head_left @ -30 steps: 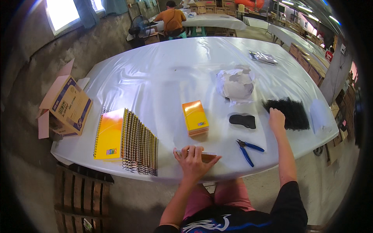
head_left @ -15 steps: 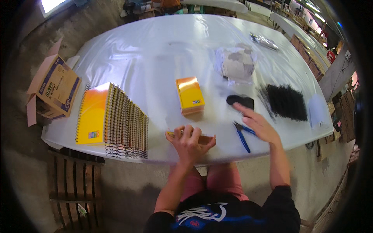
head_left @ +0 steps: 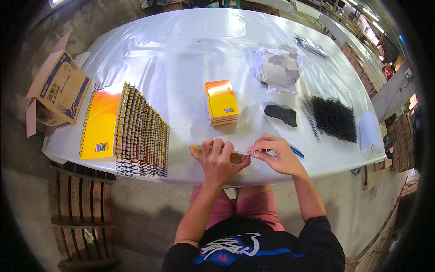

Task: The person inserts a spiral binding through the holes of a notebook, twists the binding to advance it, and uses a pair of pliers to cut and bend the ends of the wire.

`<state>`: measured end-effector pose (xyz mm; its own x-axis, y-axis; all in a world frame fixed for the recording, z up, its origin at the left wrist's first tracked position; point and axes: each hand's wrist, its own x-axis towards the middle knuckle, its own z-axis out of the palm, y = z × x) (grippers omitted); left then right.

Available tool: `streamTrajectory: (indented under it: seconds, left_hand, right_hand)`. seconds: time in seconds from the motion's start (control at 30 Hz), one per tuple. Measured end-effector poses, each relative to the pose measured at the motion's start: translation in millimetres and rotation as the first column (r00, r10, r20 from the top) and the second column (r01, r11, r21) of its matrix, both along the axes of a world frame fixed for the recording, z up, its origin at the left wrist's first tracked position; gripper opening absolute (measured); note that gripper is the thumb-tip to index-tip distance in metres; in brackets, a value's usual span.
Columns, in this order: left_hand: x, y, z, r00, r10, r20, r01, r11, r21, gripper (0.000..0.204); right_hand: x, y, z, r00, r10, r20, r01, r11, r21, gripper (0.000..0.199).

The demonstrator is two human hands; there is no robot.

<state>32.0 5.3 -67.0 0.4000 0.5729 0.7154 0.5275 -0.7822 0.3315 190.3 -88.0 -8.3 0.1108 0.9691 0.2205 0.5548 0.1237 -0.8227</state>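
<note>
My left hand (head_left: pixel 216 161) grips a small notebook (head_left: pixel 238 157) on edge at the table's near side. Its yellow cover shows past my fingertips, and its brown board faces me. At the notebook's right end, my right hand (head_left: pixel 274 154) is closed in a pinch on what looks like a thin dark spiral coil, mostly hidden by the fingers. Just beyond that hand, one blue handle of the pliers (head_left: pixel 297 151) sticks out. Farther off lies a stack of small yellow-orange notebooks (head_left: pixel 221 99). Right of it is a black, sole-shaped piece (head_left: pixel 281 115).
A tall pile of spiral-bound notebooks (head_left: pixel 102 127) stands at the left, beside an open cardboard box (head_left: pixel 63 90). On the right sits a heap of black spiral coils (head_left: pixel 335 119). Behind are a crumpled plastic-wrapped bundle (head_left: pixel 278 70) and a flat packet (head_left: pixel 311 46).
My right hand has come left from above the pliers and black piece to the notebook's end, its fingers now pinched. The left hand keeps its grip on the notebook. The view has shifted slightly.
</note>
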Motion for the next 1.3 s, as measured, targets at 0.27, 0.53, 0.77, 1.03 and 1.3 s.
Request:
streamTrajectory:
  seconds: [0.27, 0.53, 0.77, 1.03, 1.3]
  left_hand:
    - [-2.5, 1.0, 2.8, 0.999, 0.007, -0.052, -0.006, 1.000, 0.013, 0.046]
    - [-12.9, 4.8, 2.3, 0.989, -0.037, -0.140, 0.041, 0.999, 0.025, 0.043]
    - [-8.7, 2.9, 11.7, 0.991, -0.075, -0.108, 0.072, 0.997, -0.034, 0.041]
    - [-10.1, 3.4, 10.4, 0.981, -0.091, -0.174, 0.067, 0.988, -0.137, 0.038]
    - [-27.9, 15.7, 7.1, 0.968, -0.245, -0.062, 0.236, 0.964, -0.120, 0.047]
  right_hand:
    - [-9.7, 3.2, 8.3, 0.999, -0.013, -0.050, -0.005, 0.936, -0.351, 0.022]
    - [-9.1, -1.3, 6.3, 0.987, -0.001, 0.164, 0.005, 1.000, -0.025, 0.017]
    - [1.8, 6.1, -13.5, 0.982, 0.026, -0.187, -0.045, 0.994, -0.101, 0.016]
    - [-6.8, -3.0, -4.5, 0.941, 0.030, 0.337, 0.003, 0.995, -0.095, 0.024]
    - [82.1, 13.4, -3.6, 0.553, -0.202, 0.808, 0.438, 0.896, -0.076, 0.051]
